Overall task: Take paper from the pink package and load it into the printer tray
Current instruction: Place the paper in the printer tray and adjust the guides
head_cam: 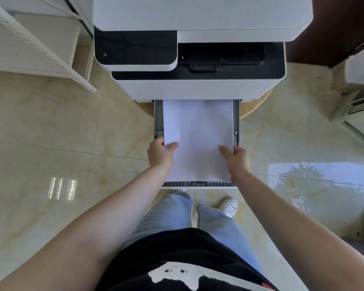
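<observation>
A white stack of paper (198, 127) lies in the grey printer tray (158, 120), which is pulled out from the bottom of the white and black printer (198, 87). My left hand (161, 153) grips the stack's left edge, thumb on top. On the stack's right edge my right hand (236, 157) holds the same way. The paper's far end reaches under the printer body, and its near end sits just short of the tray's front rail (198, 184). The pink package is not in view.
The printer stands on a round wooden stand (254, 108) over a glossy beige tile floor. A white metal shelf frame (40, 45) is at the left, and a white appliance (357, 106) at the right. My legs and a white shoe (229, 206) are below the tray.
</observation>
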The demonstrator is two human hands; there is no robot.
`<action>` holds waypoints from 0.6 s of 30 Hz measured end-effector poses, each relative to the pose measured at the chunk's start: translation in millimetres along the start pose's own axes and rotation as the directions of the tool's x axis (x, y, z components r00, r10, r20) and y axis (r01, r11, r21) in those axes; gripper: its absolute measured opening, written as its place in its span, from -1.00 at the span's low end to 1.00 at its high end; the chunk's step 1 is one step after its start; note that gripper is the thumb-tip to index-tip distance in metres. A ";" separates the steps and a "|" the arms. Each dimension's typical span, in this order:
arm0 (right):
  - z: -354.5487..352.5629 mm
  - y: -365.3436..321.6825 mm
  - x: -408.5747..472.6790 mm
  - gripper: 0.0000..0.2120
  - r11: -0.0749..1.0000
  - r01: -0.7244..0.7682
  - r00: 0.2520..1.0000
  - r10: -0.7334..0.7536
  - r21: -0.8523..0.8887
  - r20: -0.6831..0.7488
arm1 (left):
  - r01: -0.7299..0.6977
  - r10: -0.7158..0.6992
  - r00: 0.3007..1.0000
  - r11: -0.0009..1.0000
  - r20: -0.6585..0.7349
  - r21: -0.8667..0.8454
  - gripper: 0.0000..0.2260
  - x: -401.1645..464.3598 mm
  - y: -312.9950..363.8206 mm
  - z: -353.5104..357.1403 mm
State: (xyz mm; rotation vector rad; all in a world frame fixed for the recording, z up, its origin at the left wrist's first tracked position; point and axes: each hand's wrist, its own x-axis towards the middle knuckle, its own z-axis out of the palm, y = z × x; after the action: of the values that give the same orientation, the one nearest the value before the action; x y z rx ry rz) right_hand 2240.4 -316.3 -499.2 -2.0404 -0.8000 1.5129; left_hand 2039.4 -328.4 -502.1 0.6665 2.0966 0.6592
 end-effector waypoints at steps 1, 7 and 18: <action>2.1 2.1 -1.7 -0.87 1.000 -0.004 1.000 0.004 0.023 -0.008 | -0.021 0.021 0.999 1.000 -0.029 0.000 -0.60 -1.6 -1.1 0.7; 6.2 0.5 4.8 -0.88 0.999 -0.031 0.998 0.032 0.018 -0.053 | -0.017 0.018 0.999 1.000 -0.028 0.024 -0.64 0.3 2.6 4.2; 6.7 -2.3 7.9 -0.90 0.995 -0.033 0.998 0.027 -0.095 -0.055 | -0.125 0.126 0.992 0.984 -0.001 0.129 -0.68 -7.6 -1.6 3.9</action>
State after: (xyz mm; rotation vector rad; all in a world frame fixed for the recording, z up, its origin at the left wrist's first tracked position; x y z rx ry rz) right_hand 2235.3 -309.0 -505.0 -2.1624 -0.8388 1.4546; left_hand 2046.2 -333.7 -501.1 0.8754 2.1321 0.6007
